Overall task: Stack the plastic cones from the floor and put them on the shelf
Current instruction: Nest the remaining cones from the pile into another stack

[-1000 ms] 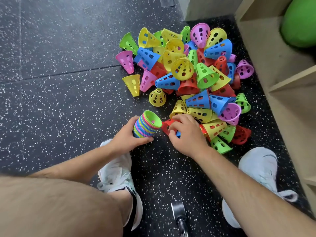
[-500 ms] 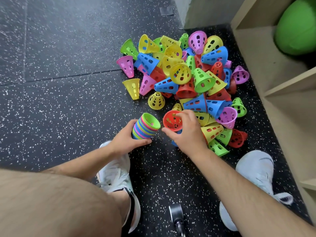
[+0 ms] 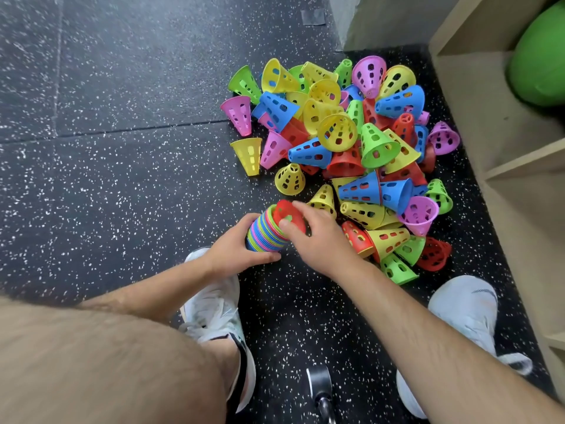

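The left hand (image 3: 232, 252) grips the tilted cone stack (image 3: 264, 235); the right hand (image 3: 318, 237) pinches a red cone (image 3: 287, 214), seemingly seated on its open end.

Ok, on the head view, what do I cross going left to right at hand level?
Left hand → multicoloured stack of nested plastic cones → red perforated plastic cone → right hand → yellow plastic cone lying sideways → pale wooden shelf.
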Demonstrator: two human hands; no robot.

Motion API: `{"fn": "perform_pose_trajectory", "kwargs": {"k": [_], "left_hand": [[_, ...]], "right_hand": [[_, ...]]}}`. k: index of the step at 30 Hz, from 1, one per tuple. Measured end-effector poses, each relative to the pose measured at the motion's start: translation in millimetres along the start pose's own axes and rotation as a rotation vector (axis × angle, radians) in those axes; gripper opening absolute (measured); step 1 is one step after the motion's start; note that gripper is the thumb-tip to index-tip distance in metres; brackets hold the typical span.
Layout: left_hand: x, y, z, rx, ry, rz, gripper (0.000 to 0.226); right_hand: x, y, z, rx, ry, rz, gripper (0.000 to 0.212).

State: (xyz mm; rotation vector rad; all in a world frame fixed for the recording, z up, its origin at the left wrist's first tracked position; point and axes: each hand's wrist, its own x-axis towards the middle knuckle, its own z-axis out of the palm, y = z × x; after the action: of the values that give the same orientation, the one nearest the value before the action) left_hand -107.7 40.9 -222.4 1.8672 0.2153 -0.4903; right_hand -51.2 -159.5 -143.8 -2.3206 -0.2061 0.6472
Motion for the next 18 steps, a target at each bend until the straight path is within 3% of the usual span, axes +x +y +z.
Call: {"fn": "perform_pose_trajectory", "kwargs": {"k": [3, 11, 18], "left_hand": [[-0.8, -1.3, 1.6, 0.05, -0.027, 0.013, 0.082], [0.8, -0.2, -0.4, 0.047, 0.01, -0.011, 0.08], [0.2, 0.3, 0.0, 0.043, 0.009, -0.011, 0.081]], "right_hand": [[-2.3, 7.4, 6.5, -0.02, -0.134, 0.036, 0.071], [-0.9, 23.5, -3.8, -0.304, 0.177, -0.122, 0.048], [5.2, 33.7, -7.9, -0.472, 0.131, -0.036, 0.046]]}}
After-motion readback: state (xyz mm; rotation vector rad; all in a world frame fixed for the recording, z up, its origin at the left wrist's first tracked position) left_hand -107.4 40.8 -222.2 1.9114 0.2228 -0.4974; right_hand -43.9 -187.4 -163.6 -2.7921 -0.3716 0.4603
